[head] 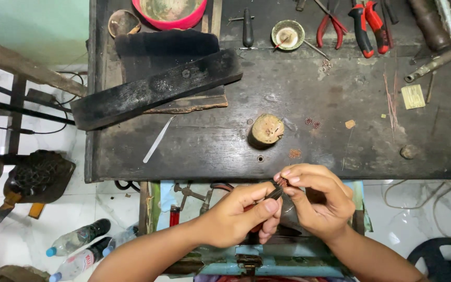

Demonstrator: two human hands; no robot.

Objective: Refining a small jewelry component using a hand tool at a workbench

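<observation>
Small reddish piece [282, 182] sits pinched in the right hand's [317, 201] fingertips, just below the bench [288, 99] edge. The left hand [241, 214] grips dark pliers [273, 194], their tip touching the piece. Both hands curl inward, close together, wrists angled up.

Dark slim pliers [274, 194] angled up-right, tip at tiny reddish piece [282, 182], below bench edge.
</observation>
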